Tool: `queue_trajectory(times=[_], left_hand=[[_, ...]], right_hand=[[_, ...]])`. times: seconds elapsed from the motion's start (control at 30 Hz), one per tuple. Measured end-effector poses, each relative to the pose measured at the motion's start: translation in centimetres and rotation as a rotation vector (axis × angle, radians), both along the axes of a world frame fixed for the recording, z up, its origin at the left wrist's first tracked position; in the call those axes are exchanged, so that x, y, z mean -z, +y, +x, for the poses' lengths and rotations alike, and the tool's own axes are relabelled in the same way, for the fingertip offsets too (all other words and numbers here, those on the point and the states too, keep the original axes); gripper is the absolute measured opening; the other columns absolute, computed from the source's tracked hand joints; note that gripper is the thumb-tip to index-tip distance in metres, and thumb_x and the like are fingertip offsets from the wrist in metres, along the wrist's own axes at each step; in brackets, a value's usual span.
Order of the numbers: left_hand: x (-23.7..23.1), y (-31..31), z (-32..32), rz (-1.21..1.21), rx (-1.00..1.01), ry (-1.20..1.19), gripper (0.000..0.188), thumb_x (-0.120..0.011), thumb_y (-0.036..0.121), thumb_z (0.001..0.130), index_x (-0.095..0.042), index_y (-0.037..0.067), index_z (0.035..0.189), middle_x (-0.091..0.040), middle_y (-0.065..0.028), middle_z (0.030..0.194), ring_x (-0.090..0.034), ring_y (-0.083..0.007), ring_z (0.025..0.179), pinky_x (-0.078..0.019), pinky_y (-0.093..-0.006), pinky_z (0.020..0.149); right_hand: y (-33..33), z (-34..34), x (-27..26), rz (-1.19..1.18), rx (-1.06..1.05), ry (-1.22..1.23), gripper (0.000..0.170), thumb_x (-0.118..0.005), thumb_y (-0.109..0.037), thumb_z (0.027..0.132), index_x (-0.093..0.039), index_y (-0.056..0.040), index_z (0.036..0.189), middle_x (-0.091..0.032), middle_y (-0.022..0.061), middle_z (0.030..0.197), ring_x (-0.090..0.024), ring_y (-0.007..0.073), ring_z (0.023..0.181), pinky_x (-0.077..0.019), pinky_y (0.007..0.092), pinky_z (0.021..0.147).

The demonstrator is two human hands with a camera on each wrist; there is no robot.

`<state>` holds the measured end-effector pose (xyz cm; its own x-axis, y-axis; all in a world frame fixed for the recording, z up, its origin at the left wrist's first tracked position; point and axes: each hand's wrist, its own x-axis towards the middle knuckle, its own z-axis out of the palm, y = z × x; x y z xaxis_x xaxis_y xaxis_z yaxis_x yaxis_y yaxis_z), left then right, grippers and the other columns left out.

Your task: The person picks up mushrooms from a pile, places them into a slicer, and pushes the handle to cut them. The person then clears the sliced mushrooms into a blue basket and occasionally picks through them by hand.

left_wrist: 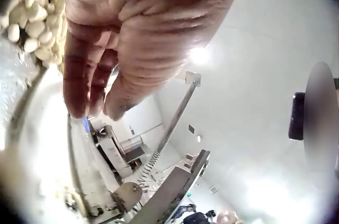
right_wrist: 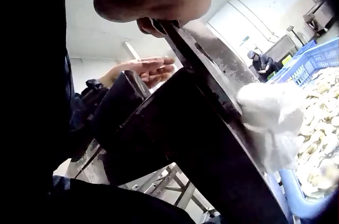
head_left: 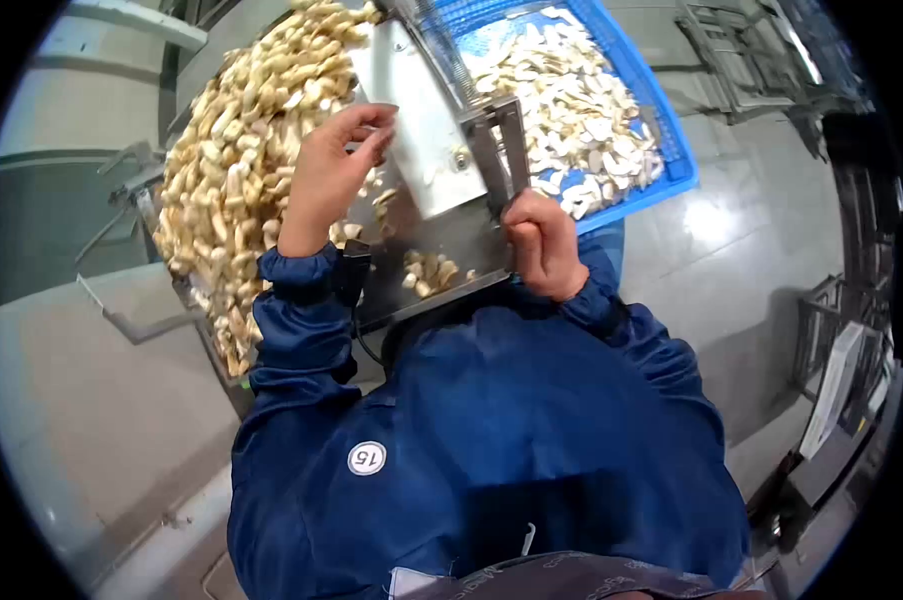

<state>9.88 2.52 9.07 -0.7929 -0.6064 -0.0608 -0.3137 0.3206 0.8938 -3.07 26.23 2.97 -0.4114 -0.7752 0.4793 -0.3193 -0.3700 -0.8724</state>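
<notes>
My left hand (head_left: 331, 175) hovers beside the pale metal plate (head_left: 426, 130) of a hand-operated cutter, fingertips at the plate's left edge. In the left wrist view that hand (left_wrist: 137, 39) has its fingers fairly straight and the thumb near them, with nothing visible between them. With my right hand (head_left: 546, 245) I grip the dark metal lever (head_left: 511, 150) at the cutter's right side. The right wrist view shows this hand (right_wrist: 159, 2) curled over the end of the bar. A large heap of whole mushrooms (head_left: 241, 160) lies left of the cutter.
A blue crate (head_left: 683, 180) of pale slices (head_left: 571, 110) stands right of the cutter. Several small mushroom pieces (head_left: 431, 272) lie on the metal table near its front edge. A spring (left_wrist: 159, 152) stands by the cutter. Another person (right_wrist: 262, 65) sits in the background.
</notes>
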Motion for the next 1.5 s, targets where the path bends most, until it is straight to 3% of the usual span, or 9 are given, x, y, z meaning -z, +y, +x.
queue_trajectory(times=[0.17, 0.37, 0.7, 0.8, 0.9, 1.17, 1.27, 1.4, 1.5], left_hand=[[-1.0, 3.7, 5.7, -0.141, 0.288, -0.061, 0.022, -0.069, 0.001, 0.083, -0.071, 0.006, 0.104, -0.066, -0.0051, 0.103, -0.062, -0.016, 0.092, -0.0512, -0.0297, 0.077], [3.5, 7.6, 6.6, -0.488, 0.637, -0.038, 0.017, -0.072, 0.016, 0.08, -0.071, 0.013, 0.097, -0.062, -0.005, 0.105, -0.057, -0.0258, 0.1, -0.0489, -0.0363, 0.085], [0.2, 2.6, 16.3, -0.683, 0.382, -0.279, 0.015, -0.074, 0.01, 0.079, -0.066, 0.009, 0.092, -0.06, -0.007, 0.097, -0.06, -0.0249, 0.093, -0.05, -0.0355, 0.081], [-1.6, 1.2, 16.0, -0.585, 0.067, -0.242, 0.011, -0.072, 0.005, 0.083, -0.068, 0.006, 0.092, -0.063, -0.0106, 0.098, -0.063, -0.0266, 0.093, -0.0513, -0.0349, 0.08], [-1.3, -1.5, 13.4, -0.897, -0.07, -0.161, 0.018, -0.069, 0.003, 0.084, -0.068, 0.006, 0.102, -0.063, -0.0097, 0.101, -0.063, -0.0269, 0.094, -0.052, -0.0346, 0.08], [1.4, -4.6, 6.8, -1.309, 0.094, -0.472, 0.009, -0.064, 0.007, 0.077, -0.066, 0.009, 0.086, -0.06, -0.0077, 0.099, -0.059, -0.0268, 0.097, -0.0509, -0.0381, 0.078], [0.8, -4.8, 6.0, -1.057, -0.035, -0.313, 0.011, -0.069, 0.015, 0.082, -0.069, 0.009, 0.09, -0.064, -0.008, 0.093, -0.064, -0.0253, 0.088, -0.0534, -0.0357, 0.073], [0.2, -3.3, 1.2, -0.196, -0.119, 0.036, 0.019, -0.067, 0.016, 0.092, -0.069, -0.001, 0.101, -0.07, -0.005, 0.087, -0.064, -0.0089, 0.076, -0.0524, -0.0236, 0.067], [2.8, -2.3, -4.8, 0.202, -0.184, 0.271, 0.023, -0.07, 0.014, 0.089, -0.064, -0.007, 0.093, -0.068, -0.0105, 0.078, -0.067, -0.013, 0.069, -0.0534, -0.0251, 0.058]], right_hand=[[-0.7, 0.1, 1.8, -0.162, 0.02, 0.01, 0.013, -0.052, -0.015, 0.101, -0.052, -0.0026, 0.103, -0.055, 0.0098, 0.076, -0.048, 0.02, 0.06, -0.0398, 0.032, 0.055], [-0.6, 0.2, 1.9, -0.139, 0.025, 0.028, 0.015, -0.049, -0.016, 0.102, -0.05, -0.0011, 0.104, -0.05, 0.0073, 0.072, -0.045, 0.0155, 0.059, -0.0379, 0.0291, 0.054], [-0.6, 0.6, 1.7, -0.141, 0.014, -0.035, 0.019, -0.043, -0.02, 0.105, -0.046, -0.002, 0.102, -0.05, 0.0066, 0.071, -0.045, 0.0124, 0.057, -0.0377, 0.0264, 0.052], [-1.0, 0.7, 2.0, -0.19, 0.026, -0.028, 0.02, -0.042, -0.021, 0.105, -0.046, -0.0021, 0.102, -0.047, 0.0048, 0.07, -0.043, 0.0107, 0.056, -0.0354, 0.0247, 0.05], [-1.1, 0.9, 1.8, -0.193, 0.026, -0.026, 0.021, -0.041, -0.022, 0.106, -0.045, -0.0023, 0.103, -0.046, 0.0044, 0.07, -0.042, 0.0099, 0.057, -0.0345, 0.0241, 0.05], [-0.7, 0.7, 1.9, -0.15, 0.067, 0.014, 0.019, -0.043, -0.021, 0.105, -0.047, -0.003, 0.101, -0.049, 0.0054, 0.073, -0.044, 0.0116, 0.059, -0.0371, 0.0258, 0.054], [-0.5, 0.4, 2.3, -0.135, 0.062, 0.023, 0.018, -0.043, -0.02, 0.105, -0.047, -0.0031, 0.101, -0.05, 0.0056, 0.072, -0.045, 0.012, 0.059, -0.0372, 0.0263, 0.053], [-0.8, 0.8, 2.5, -0.155, 0.05, -0.028, 0.019, -0.042, -0.02, 0.105, -0.046, -0.0025, 0.1, -0.049, 0.0056, 0.071, -0.044, 0.0116, 0.058, -0.0369, 0.0263, 0.053], [-0.8, 0.7, 2.0, -0.153, 0.033, -0.035, 0.02, -0.043, -0.02, 0.105, -0.047, -0.0016, 0.096, -0.049, 0.0054, 0.072, -0.044, 0.0117, 0.059, -0.0374, 0.0265, 0.053]])
